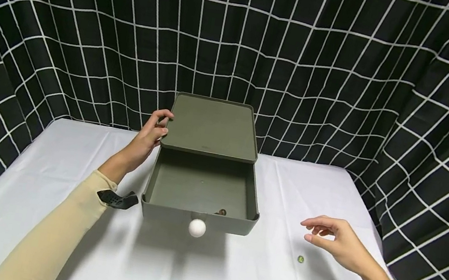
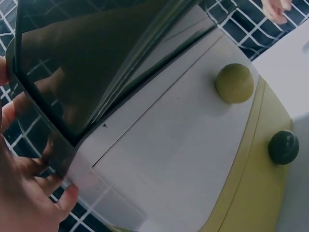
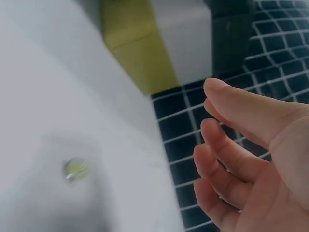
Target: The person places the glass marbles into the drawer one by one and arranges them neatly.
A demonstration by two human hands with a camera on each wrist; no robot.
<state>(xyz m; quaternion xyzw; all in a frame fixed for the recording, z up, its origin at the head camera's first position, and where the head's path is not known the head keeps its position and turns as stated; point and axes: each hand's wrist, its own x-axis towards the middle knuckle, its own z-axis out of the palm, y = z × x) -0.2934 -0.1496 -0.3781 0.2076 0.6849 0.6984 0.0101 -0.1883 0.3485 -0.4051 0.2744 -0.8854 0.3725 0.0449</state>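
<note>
A small chest of drawers (image 1: 213, 126) stands on the table, its dark grey-green top drawer (image 1: 200, 180) pulled out by a white knob's side. Brown marbles (image 1: 222, 212) lie at the front inside this drawer. My left hand (image 1: 146, 140) rests its fingertips against the chest's left top edge; the left wrist view shows the fingers (image 2: 29, 183) beside the dark corner. Over the table at the right, my right hand (image 1: 342, 242) hovers with loosely bent fingers and nothing between them. A clear marble (image 1: 300, 259) with yellow-green inside lies on the cloth near it.
Lower down are a white drawer (image 2: 169, 140) with a yellow-green knob (image 2: 234, 83) and a yellow drawer (image 2: 248, 188) with a dark green knob (image 2: 283, 147). A white cloth (image 1: 73, 150) covers the table. Black curtains (image 1: 240, 39) with white grid lines surround it.
</note>
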